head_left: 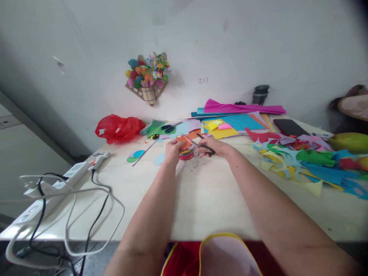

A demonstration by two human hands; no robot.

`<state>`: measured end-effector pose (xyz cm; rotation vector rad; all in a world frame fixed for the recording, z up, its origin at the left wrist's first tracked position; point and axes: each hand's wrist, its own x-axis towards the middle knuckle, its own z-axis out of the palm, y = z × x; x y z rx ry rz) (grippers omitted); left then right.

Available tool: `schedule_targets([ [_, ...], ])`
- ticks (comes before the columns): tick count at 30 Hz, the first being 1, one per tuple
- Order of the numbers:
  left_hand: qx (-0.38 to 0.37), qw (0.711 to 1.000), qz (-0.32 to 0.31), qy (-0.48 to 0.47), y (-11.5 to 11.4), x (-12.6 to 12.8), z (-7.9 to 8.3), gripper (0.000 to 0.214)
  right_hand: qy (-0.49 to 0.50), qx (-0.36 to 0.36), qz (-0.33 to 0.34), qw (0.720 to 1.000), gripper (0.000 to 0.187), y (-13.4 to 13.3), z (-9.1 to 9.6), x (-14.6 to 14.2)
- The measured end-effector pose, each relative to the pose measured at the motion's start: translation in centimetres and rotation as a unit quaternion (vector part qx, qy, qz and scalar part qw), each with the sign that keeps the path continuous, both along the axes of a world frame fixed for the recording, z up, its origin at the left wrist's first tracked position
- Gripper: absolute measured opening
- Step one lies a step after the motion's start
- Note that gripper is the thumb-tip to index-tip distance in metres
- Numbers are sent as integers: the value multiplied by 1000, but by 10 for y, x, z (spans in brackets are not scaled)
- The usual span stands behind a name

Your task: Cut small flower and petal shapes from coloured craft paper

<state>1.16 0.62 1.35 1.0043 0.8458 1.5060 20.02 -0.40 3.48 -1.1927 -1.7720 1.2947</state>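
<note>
Between the fingers of my left hand is an orange paper piece with a scalloped edge. My right hand grips a pair of black-handled scissors. Their blades stand apart, one reaching toward the orange paper; I cannot tell whether it touches. Just below the paper sits a small stack of coloured paper pieces, yellow and red among them, partly hidden. Left of my left hand lie blue and green paper circles, and a light blue circle is close to my wrist.
Coloured paper sheets and a second pair of scissors lie at the back. Paper scraps and a phone are on the right. A red plastic bag is back left; a power strip with cables runs along the left edge.
</note>
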Motion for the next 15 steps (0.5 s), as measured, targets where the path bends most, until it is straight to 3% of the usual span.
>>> schedule_targets([
  [15,-30,999,19,-20,-2,5,2,24,5,19,-7,1000,23,7,-8,0],
])
